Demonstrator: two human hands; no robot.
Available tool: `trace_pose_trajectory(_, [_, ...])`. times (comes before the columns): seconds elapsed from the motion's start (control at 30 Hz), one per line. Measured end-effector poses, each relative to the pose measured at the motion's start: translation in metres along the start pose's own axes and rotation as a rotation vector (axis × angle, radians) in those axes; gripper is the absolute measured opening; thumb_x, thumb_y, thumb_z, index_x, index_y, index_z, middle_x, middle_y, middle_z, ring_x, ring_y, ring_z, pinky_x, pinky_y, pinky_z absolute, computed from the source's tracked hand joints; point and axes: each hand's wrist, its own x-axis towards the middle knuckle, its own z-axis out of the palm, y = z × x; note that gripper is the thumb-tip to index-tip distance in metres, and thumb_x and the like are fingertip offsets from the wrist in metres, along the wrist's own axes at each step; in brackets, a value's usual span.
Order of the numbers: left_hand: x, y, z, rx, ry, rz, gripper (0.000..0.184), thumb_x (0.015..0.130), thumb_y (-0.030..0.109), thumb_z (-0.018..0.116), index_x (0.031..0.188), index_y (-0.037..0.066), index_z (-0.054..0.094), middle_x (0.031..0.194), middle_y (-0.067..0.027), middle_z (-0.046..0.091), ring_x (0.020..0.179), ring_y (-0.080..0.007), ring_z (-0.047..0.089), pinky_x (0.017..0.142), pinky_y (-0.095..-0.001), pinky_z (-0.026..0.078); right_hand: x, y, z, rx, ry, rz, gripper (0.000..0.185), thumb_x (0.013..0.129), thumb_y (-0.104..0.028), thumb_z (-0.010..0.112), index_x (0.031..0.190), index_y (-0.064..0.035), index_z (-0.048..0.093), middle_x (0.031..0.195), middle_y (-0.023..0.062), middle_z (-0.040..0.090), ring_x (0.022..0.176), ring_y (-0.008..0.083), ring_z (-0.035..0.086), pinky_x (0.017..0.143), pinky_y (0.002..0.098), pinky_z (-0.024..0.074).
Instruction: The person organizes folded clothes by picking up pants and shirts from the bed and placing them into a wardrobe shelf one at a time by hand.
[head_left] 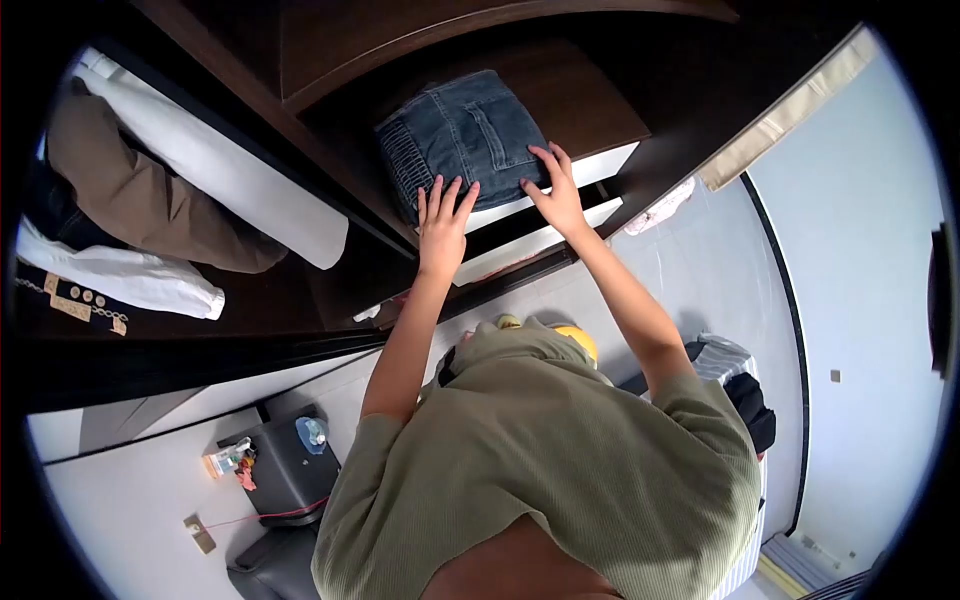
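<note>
A folded pair of blue denim jeans (455, 125), with a gathered elastic waistband and a seamed pocket, lies on the dark brown wooden top (585, 105) of a drawer unit inside a wardrobe. My left hand (445, 225) rests its outstretched fingers on the near edge of the jeans, by the waistband end. At their near right corner is my right hand (558, 195), its thumb and fingers spread against the denim. Neither hand grips the cloth. Just below my hands, a white-fronted drawer (600, 215) stands partly pulled out; its contents are mostly hidden.
On the left hang a brown garment (150, 200), a white one (130, 275) and a belt with chain trim (85, 300). Beige cloth (790, 105) hangs over the wardrobe door at right. A dark grey cabinet (285, 465) stands lower left, and black cloth (748, 410) lies at lower right.
</note>
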Motion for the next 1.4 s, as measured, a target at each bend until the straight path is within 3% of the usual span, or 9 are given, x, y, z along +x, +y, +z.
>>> trace_pose_trajectory(0.3, [0.011, -0.002, 0.015, -0.003, 0.048, -0.121, 0.058, 0.076, -0.008, 0.051, 0.127, 0.019, 0.051, 0.127, -0.0081, 0.048, 0.125, -0.0298, 0.038, 0.107, -0.0498, 0.026, 0.021, 0.023, -0.002, 0.116, -0.082, -0.003, 0.043, 0.075, -0.01, 0.067, 0.116, -0.0099, 0.058, 0.129, 0.0221, 0.04, 0.115, 0.0377, 0.046, 0.095, 0.0368, 0.0399])
trace_pose_trajectory(0.33, [0.011, -0.002, 0.014, -0.017, 0.088, -0.116, 0.048, 0.075, -0.006, 0.052, 0.12, 0.012, 0.055, 0.125, -0.0086, 0.051, 0.124, -0.0298, 0.04, 0.107, -0.0472, 0.028, 0.024, 0.024, 0.001, 0.146, -0.091, 0.044, 0.041, 0.075, -0.008, 0.065, 0.116, -0.0097, 0.058, 0.13, 0.0214, 0.04, 0.116, 0.0376, 0.046, 0.096, 0.0368, 0.0394])
trace_pose_trajectory(0.47, [0.004, -0.015, 0.011, -0.047, 0.1, -0.107, 0.024, 0.074, -0.001, 0.057, 0.097, 0.003, 0.056, 0.12, -0.0081, 0.053, 0.122, -0.0293, 0.042, 0.105, -0.0447, 0.032, 0.025, 0.022, 0.009, 0.172, -0.077, 0.058, 0.04, 0.076, -0.006, 0.063, 0.116, -0.0113, 0.058, 0.132, 0.02, 0.039, 0.116, 0.0373, 0.045, 0.097, 0.0371, 0.0388])
trace_pose_trajectory(0.77, [0.0, -0.03, 0.005, -0.145, 0.11, -0.06, 0.009, 0.076, 0.004, 0.062, 0.084, 0.002, 0.059, 0.121, -0.0065, 0.054, 0.122, -0.0293, 0.043, 0.099, -0.0415, 0.039, 0.003, 0.012, 0.014, 0.081, 0.057, 0.088, 0.033, 0.077, -0.003, 0.062, 0.109, -0.0105, 0.062, 0.128, 0.0197, 0.042, 0.111, 0.0349, 0.05, 0.091, 0.035, 0.0436])
trace_pose_trajectory(0.9, [0.002, -0.029, 0.003, -0.184, 0.087, -0.074, 0.012, 0.077, 0.003, 0.06, 0.089, 0.002, 0.061, 0.123, -0.0076, 0.053, 0.124, -0.0305, 0.041, 0.098, -0.0392, 0.04, 0.008, 0.01, 0.018, 0.14, 0.079, 0.154, 0.033, 0.075, 0.001, 0.061, 0.106, -0.0103, 0.063, 0.126, 0.0173, 0.047, 0.104, 0.0306, 0.055, 0.085, 0.0331, 0.0471])
trace_pose_trajectory(1.03, [-0.006, -0.022, -0.009, -0.173, 0.073, 0.015, 0.032, 0.073, 0.009, 0.064, 0.105, 0.008, 0.059, 0.126, -0.0095, 0.049, 0.123, -0.0357, 0.039, 0.101, -0.0436, 0.035, 0.003, 0.004, 0.026, 0.02, 0.179, 0.133, 0.031, 0.075, 0.0, 0.06, 0.104, -0.0111, 0.063, 0.125, 0.0172, 0.048, 0.106, 0.0343, 0.053, 0.091, 0.0364, 0.0434])
trace_pose_trajectory(1.2, [-0.02, -0.015, -0.036, -0.452, 0.055, -0.064, 0.03, 0.076, 0.008, 0.061, 0.106, 0.009, 0.059, 0.118, -0.0094, 0.054, 0.114, -0.0331, 0.047, 0.094, -0.0408, 0.039, -0.03, -0.019, 0.04, -0.026, 0.404, 0.209, 0.039, 0.073, -0.006, 0.06, 0.112, -0.0103, 0.056, 0.121, 0.0181, 0.048, 0.115, 0.0365, 0.044, 0.099, 0.04, 0.0344])
trace_pose_trajectory(1.33, [-0.029, -0.017, -0.055, -0.635, -0.036, -0.047, 0.025, 0.079, 0.004, 0.057, 0.103, 0.005, 0.059, 0.109, -0.0109, 0.059, 0.105, -0.0306, 0.054, 0.089, -0.0372, 0.042, -0.071, -0.04, 0.054, 0.168, 0.37, 0.29, 0.037, 0.077, 0.0, 0.055, 0.114, -0.0082, 0.055, 0.109, 0.0112, 0.05, 0.097, 0.0212, 0.053, 0.078, 0.0282, 0.0461])
trace_pose_trajectory(1.4, [-0.037, -0.018, -0.054, -0.715, -0.047, -0.018, 0.024, 0.079, 0.004, 0.056, 0.103, 0.005, 0.059, 0.106, -0.0105, 0.06, 0.102, -0.03, 0.055, 0.087, -0.0369, 0.043, -0.089, -0.056, 0.057, 0.2, 0.402, 0.309, 0.037, 0.077, 0.0, 0.056, 0.114, -0.008, 0.055, 0.109, 0.0095, 0.051, 0.096, 0.0203, 0.053, 0.08, 0.0292, 0.0456])
